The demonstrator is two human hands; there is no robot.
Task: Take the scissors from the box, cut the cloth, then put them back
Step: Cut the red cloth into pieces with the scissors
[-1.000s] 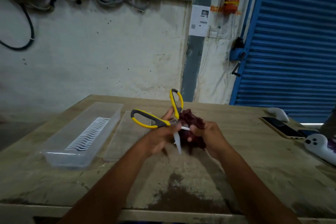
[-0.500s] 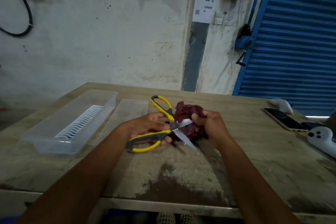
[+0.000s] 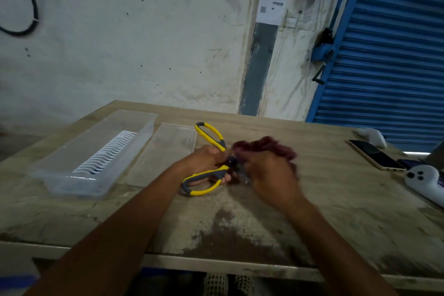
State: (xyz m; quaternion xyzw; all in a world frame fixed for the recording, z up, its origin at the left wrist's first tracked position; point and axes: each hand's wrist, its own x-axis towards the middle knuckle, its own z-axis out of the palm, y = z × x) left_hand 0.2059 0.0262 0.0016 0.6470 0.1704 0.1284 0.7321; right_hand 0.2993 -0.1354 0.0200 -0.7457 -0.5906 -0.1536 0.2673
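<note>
Rough whitewashed wall and a blue roller shutter [image 3: 394, 55] stand behind a worn wooden table [image 3: 336, 211]. Near the middle of it, the left hand [image 3: 204, 161] grips the yellow-handled scissors [image 3: 209, 163] close to the pivot, handles spread wide apart toward the left. The right hand [image 3: 271, 175] is blurred, fingers curled over a bunched dark red cloth [image 3: 266, 146] and pressing it against the blades. The blades themselves are hidden between hand and cloth, so how they stand cannot be told.

The risk here looks plain: the right fingers sit just beside the hidden cutting edges, and a quick squeeze could nip skin rather than fabric. Because the cloth is wadded up, it may jam or slip out instead of shearing cleanly. Holding the scissors near the pivot and not through the loops also seems likely to give poor control.

To the left lie the clear plastic box [image 3: 96, 151] and, beside it, its flat lid [image 3: 165, 151], both apart from the hands. At the far right rest a phone [image 3: 374, 155] and a white controller [image 3: 425, 181], well clear of the work. Nothing blocks the way back to the box.
</note>
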